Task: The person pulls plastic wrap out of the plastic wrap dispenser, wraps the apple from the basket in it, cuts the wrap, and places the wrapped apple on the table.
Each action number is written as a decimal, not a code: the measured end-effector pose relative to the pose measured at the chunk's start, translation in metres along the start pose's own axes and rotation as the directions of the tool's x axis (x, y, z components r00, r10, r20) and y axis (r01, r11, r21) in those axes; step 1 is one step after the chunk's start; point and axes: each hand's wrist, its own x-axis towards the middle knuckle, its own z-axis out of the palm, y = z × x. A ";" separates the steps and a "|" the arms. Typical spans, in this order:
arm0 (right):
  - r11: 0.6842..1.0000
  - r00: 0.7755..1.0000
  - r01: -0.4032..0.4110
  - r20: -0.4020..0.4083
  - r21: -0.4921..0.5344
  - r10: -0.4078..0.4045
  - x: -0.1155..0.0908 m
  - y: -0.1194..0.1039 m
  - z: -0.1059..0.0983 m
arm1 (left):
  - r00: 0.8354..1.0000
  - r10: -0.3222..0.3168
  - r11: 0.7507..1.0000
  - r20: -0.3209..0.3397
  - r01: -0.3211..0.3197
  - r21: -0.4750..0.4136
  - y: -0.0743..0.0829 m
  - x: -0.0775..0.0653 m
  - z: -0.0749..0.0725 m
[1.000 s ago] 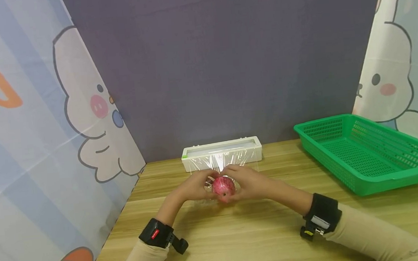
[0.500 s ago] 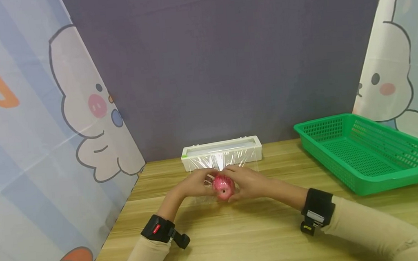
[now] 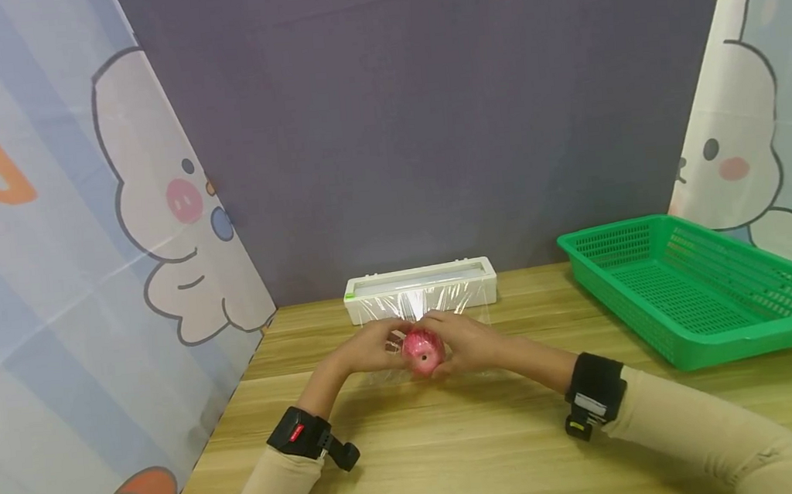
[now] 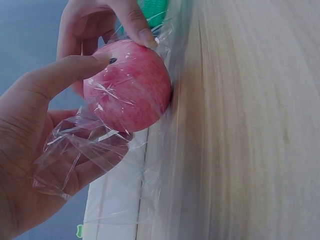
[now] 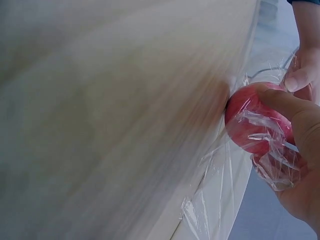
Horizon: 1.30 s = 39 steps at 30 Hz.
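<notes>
A red apple (image 3: 423, 353) stands on the table between both hands, its dimpled end facing the head camera. Clear plastic wrap (image 4: 95, 150) clings over its surface and bunches beside it. My left hand (image 3: 374, 347) holds the apple from the left, thumb on it near the dimple, with loose wrap between palm and fruit. From the other side my right hand (image 3: 472, 342) grips it, thumb on the near face and fingers behind. In the right wrist view, crumpled film (image 5: 275, 165) lies between the right fingers and the apple.
Behind the hands is a white cling film dispenser (image 3: 420, 288), with film stretched from its front down toward the apple. A green perforated basket (image 3: 653, 316) stands at the right. A grey cloth wall (image 3: 414, 121) closes off the back of the wooden table (image 3: 446, 445).
The apple has tipped slightly, so its dimple sits higher in the head view. The right wrist has shifted a little to the left. Both hands stay on the apple.
</notes>
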 end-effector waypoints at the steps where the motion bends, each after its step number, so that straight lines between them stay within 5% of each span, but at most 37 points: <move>1: 1.000 1.000 0.003 0.000 0.001 -0.003 0.000 0.001 0.000 | 1.000 0.002 1.000 -0.005 -0.002 0.007 0.000 0.000 0.000; 12: 0.998 1.000 0.000 0.029 0.061 -0.002 0.006 0.014 -0.003 | 0.999 -0.034 0.996 -0.036 0.037 0.080 -0.001 -0.003 0.001; 19: 0.987 0.999 -0.021 0.051 0.160 0.013 0.010 0.023 -0.002 | 0.999 -0.032 0.998 -0.021 0.033 0.052 -0.003 -0.002 0.000; 26: 0.957 0.995 -0.072 0.088 0.282 0.049 0.014 0.032 -0.002 | 0.995 -0.093 0.995 -0.030 0.094 0.033 -0.003 -0.003 -0.001; 39: 0.915 0.987 -0.144 0.123 0.377 0.105 0.018 0.048 0.001 | 0.987 -0.097 0.965 -0.127 0.125 0.232 -0.001 -0.001 -0.004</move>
